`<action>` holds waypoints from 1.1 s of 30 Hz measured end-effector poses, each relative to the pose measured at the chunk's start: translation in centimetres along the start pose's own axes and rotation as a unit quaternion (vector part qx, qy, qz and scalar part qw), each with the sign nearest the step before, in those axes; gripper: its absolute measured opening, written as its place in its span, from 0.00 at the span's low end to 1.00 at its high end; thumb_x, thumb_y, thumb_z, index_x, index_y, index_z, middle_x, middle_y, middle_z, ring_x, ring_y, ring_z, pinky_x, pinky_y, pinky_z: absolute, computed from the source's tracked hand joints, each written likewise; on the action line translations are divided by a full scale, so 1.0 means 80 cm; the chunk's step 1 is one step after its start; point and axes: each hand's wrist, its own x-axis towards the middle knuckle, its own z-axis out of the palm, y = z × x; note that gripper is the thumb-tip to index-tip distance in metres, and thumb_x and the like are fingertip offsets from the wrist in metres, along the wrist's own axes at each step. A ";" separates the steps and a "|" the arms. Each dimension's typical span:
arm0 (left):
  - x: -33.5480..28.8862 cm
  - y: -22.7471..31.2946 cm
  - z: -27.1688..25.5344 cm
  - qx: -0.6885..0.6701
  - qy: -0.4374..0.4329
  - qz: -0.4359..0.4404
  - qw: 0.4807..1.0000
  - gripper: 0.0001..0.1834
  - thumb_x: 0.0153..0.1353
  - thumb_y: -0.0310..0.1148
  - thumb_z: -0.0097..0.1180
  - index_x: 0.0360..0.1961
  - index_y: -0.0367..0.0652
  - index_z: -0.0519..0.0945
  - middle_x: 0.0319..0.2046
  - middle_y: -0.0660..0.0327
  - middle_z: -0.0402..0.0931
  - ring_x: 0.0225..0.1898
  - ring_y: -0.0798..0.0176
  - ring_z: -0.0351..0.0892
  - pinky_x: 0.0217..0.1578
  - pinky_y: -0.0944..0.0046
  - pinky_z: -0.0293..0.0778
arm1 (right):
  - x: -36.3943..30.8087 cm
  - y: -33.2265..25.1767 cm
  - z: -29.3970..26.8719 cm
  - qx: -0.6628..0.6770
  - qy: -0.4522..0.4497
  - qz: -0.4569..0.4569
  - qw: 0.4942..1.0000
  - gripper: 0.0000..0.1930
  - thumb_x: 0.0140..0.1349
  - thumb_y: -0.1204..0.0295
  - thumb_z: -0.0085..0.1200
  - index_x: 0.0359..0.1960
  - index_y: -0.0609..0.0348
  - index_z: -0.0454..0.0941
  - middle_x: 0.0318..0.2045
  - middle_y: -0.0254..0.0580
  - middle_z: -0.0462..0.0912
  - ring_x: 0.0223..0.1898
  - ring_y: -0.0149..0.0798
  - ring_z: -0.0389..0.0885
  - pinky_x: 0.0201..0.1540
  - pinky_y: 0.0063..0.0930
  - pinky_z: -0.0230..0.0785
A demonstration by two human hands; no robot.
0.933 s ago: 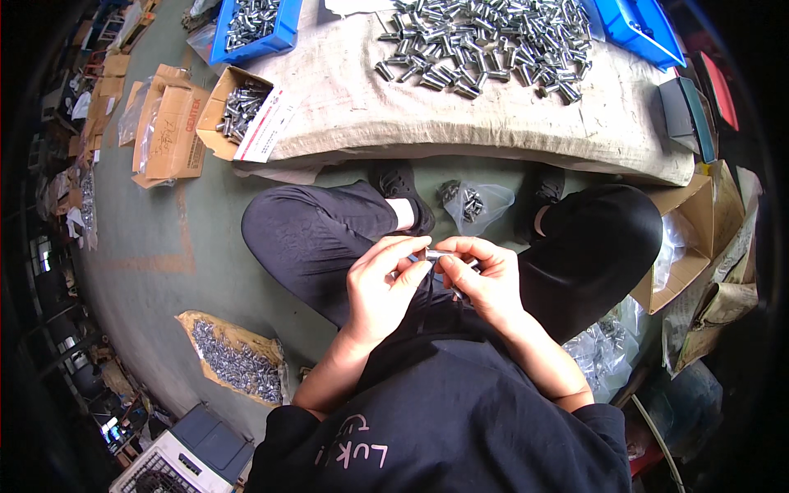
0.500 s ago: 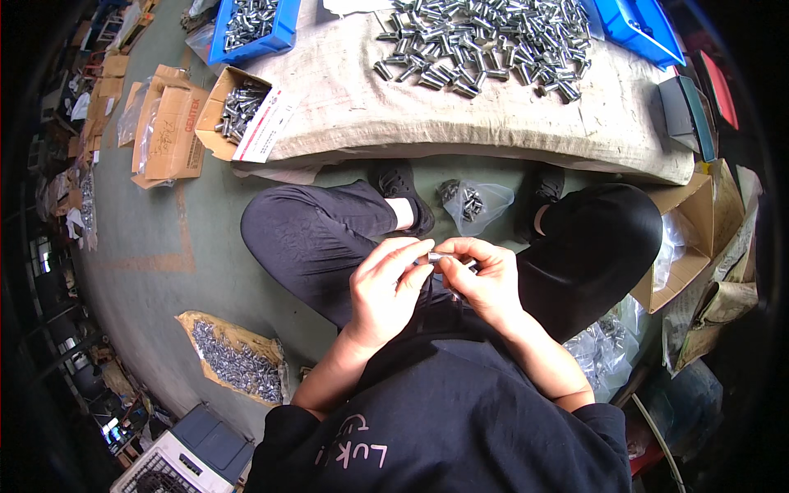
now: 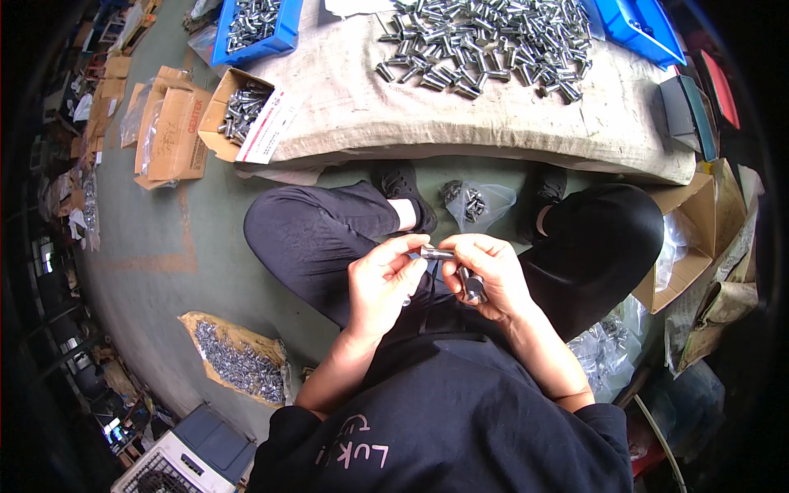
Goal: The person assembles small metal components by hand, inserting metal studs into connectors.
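Observation:
My left hand [image 3: 378, 287] and my right hand [image 3: 497, 275] meet above my lap. Between their fingertips is a short shiny metal cylinder [image 3: 437, 254], its left end at my left thumb and forefinger, its right end in my right fingers. My right palm also holds a second metal cylinder [image 3: 472, 286] with a dark round end. A small bright metal bit [image 3: 406, 301] shows under my left fingers; its kind is unclear. Many similar cylinders [image 3: 485, 45] lie heaped on the cloth-covered table [image 3: 477, 131] in front of me.
Blue bins [image 3: 283, 41] stand on both sides of the heap. At the table's left is a carton of cylinders [image 3: 215, 135]. A plastic bag of metal parts [image 3: 491, 204] lies between my feet. Small parts cover a cardboard sheet [image 3: 196, 319] at left. An open carton [image 3: 686, 267] stands right.
My right fingers have turned and shifted, so the cylinder shows more of its length and a second one is visible in the palm. A small metal bit now shows under my left fingers.

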 end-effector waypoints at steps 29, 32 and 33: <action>0.005 0.005 -0.003 -0.201 -0.040 -0.062 0.977 0.14 0.56 0.23 0.52 0.45 0.32 0.72 0.31 0.62 0.75 0.20 0.78 0.66 0.20 0.79 0.63 | -0.010 0.006 0.011 -0.260 -0.002 -0.264 0.929 0.10 0.51 0.80 0.55 0.37 0.63 0.77 0.28 0.32 0.74 0.21 0.21 0.72 0.23 0.12 0.63; 0.004 0.001 -0.004 -0.179 -0.037 -0.047 0.982 0.14 0.56 0.23 0.52 0.45 0.32 0.72 0.32 0.61 0.76 0.21 0.79 0.66 0.20 0.80 0.62 | -0.009 0.007 0.008 -0.228 -0.012 -0.248 0.942 0.11 0.52 0.80 0.54 0.39 0.65 0.75 0.30 0.39 0.73 0.22 0.26 0.73 0.19 0.14 0.64; 0.004 0.001 -0.004 -0.158 -0.035 -0.025 0.987 0.14 0.55 0.23 0.52 0.44 0.32 0.72 0.33 0.61 0.76 0.21 0.79 0.66 0.20 0.80 0.62 | -0.009 0.007 0.008 -0.222 -0.009 -0.237 0.946 0.11 0.52 0.80 0.54 0.39 0.65 0.75 0.30 0.39 0.73 0.22 0.26 0.73 0.19 0.14 0.64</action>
